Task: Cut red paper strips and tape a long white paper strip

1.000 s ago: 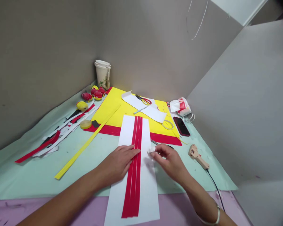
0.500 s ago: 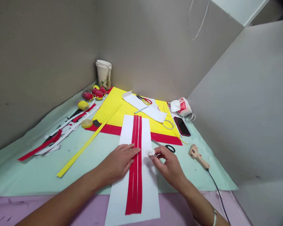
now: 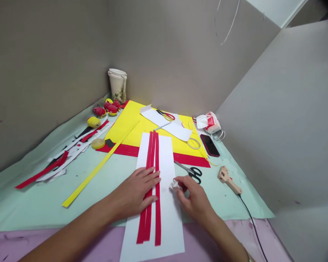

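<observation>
While three long, narrow strips of red material (image 3: pixel 157 222) were pinned down by the left hand (image 3: pixel 136 189), a small, crumpled white wad (image 3: pixel 175 185) was pinched between the thumb and forefinger of the right hand (image 3: pixel 192 198). Left fingers laid out flat, slightly spread across the strips, nothing clasped. All three strips were set lengthwise on a long rectangular sheet of white paper (image 3: pixel 169 222); two were placed close together on the left, the third parted from them by a white gap. The wad was held by the sheet's right side; whether it was touching the paper could not be told. Just beyond the right hand, metal scissors with black looped handles (image 3: pixel 187 168) were laid on a pale green table covering (image 3: pixel 109 178). Farther right, a beige glue gun with a black cord (image 3: pixel 230 181) was noted, and beyond it a dark-screened phone with a red edge (image 3: pixel 210 145). Left of the white paper, a long yellow strip (image 3: pixel 98 167) was laid slantwise, its far end over a large yellow sheet (image 3: pixel 125 122).
</observation>
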